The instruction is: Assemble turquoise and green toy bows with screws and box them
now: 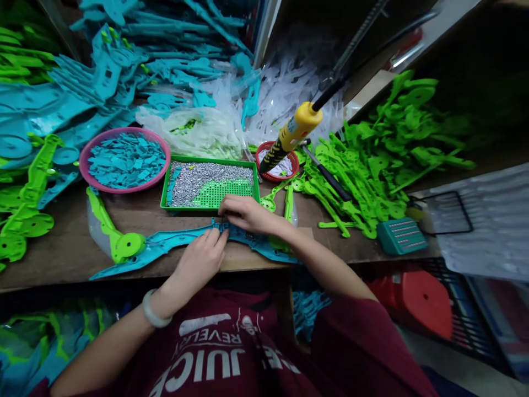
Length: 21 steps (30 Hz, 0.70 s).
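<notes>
A long blue plastic bow-shaped frame lies across the table edge in front of me, with a green round-ended arm joined at its left side. My left hand rests at the middle of the frame, its fingers bent and pressed together on it. Just above, my right hand is closed in a pinch over the frame's raised middle. Whatever sits between those fingertips is too small to make out. Right behind my right hand stands a green tray of small metal screws, part of its perforated floor showing.
A pink basin holds small blue pieces. A yellow electric screwdriver hangs over a red basket of white pieces. Green plastic parts and a black-handled hammer lie right. Blue parts are heaped at the back left.
</notes>
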Each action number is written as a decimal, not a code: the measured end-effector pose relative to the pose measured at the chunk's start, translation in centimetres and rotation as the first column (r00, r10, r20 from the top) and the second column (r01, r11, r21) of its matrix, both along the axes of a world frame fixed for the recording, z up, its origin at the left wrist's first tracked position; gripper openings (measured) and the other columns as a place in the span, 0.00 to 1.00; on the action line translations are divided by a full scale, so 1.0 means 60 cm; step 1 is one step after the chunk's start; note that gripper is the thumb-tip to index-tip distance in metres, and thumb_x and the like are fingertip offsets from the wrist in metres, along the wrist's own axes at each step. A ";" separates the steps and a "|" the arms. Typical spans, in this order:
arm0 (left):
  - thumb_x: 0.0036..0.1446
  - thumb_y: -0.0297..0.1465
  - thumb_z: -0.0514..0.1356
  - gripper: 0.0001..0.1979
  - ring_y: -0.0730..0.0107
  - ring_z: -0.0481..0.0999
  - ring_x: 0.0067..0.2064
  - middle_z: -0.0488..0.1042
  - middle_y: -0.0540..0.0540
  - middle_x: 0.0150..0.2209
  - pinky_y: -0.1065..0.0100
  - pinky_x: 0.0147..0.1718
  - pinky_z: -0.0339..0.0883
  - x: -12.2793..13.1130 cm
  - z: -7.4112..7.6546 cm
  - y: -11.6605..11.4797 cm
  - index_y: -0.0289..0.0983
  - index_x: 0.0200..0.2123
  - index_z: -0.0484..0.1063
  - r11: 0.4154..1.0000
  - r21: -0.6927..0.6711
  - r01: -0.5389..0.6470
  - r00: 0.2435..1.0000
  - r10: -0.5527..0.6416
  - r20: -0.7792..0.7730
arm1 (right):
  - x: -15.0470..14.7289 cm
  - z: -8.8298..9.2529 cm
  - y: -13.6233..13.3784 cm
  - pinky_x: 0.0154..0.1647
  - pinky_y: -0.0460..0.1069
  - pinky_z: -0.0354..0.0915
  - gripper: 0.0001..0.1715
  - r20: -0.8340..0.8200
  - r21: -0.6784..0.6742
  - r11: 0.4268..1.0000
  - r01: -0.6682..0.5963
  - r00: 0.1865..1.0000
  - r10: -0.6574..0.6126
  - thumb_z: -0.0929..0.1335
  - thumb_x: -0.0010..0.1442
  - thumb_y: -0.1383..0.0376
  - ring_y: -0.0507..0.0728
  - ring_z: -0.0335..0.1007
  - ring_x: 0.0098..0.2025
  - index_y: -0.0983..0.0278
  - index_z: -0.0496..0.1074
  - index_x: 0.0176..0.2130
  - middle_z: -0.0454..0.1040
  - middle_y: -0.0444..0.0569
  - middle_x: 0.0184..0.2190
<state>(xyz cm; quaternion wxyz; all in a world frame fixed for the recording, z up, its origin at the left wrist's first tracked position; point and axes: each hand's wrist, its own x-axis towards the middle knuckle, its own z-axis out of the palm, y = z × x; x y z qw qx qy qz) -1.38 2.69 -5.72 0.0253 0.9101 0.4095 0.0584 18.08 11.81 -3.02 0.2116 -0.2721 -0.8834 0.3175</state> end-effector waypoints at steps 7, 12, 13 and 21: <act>0.63 0.21 0.51 0.19 0.52 0.74 0.43 0.73 0.36 0.40 0.58 0.37 0.71 0.013 0.001 -0.009 0.24 0.55 0.70 0.995 0.096 -0.040 0.999 0.038 0.019 | 0.012 0.017 -0.009 0.44 0.50 0.67 0.06 -0.079 -0.152 0.988 0.007 0.997 -0.019 0.66 0.66 0.65 0.54 0.71 0.41 0.65 0.71 0.37 0.74 0.50 0.37; 0.67 0.20 0.49 0.16 0.57 0.73 0.41 0.75 0.38 0.40 0.60 0.40 0.69 -0.003 -0.017 -0.028 0.26 0.54 0.71 0.950 0.312 0.013 0.968 -0.090 0.236 | 0.018 0.026 -0.020 0.45 0.50 0.69 0.14 0.061 -0.038 0.999 -0.022 0.998 0.024 0.62 0.63 0.77 0.54 0.71 0.43 0.65 0.70 0.45 0.74 0.51 0.41; 0.67 0.21 0.49 0.16 0.58 0.73 0.40 0.75 0.39 0.39 0.61 0.40 0.69 -0.004 -0.019 -0.031 0.27 0.53 0.71 0.947 0.322 -0.001 0.958 -0.091 0.271 | 0.015 0.029 -0.025 0.45 0.50 0.69 0.16 0.125 0.010 1.000 -0.029 0.992 0.028 0.61 0.63 0.77 0.55 0.71 0.44 0.66 0.69 0.48 0.73 0.54 0.45; 0.65 0.20 0.54 0.14 0.55 0.70 0.37 0.71 0.41 0.33 0.59 0.35 0.69 0.014 -0.007 -0.034 0.27 0.50 0.75 0.966 0.177 -0.189 0.966 0.150 0.212 | 0.001 0.022 -0.057 0.39 0.52 0.68 0.15 0.452 0.475 0.876 -0.088 0.878 -0.157 0.58 0.71 0.71 0.60 0.66 0.43 0.66 0.71 0.39 0.72 0.57 0.42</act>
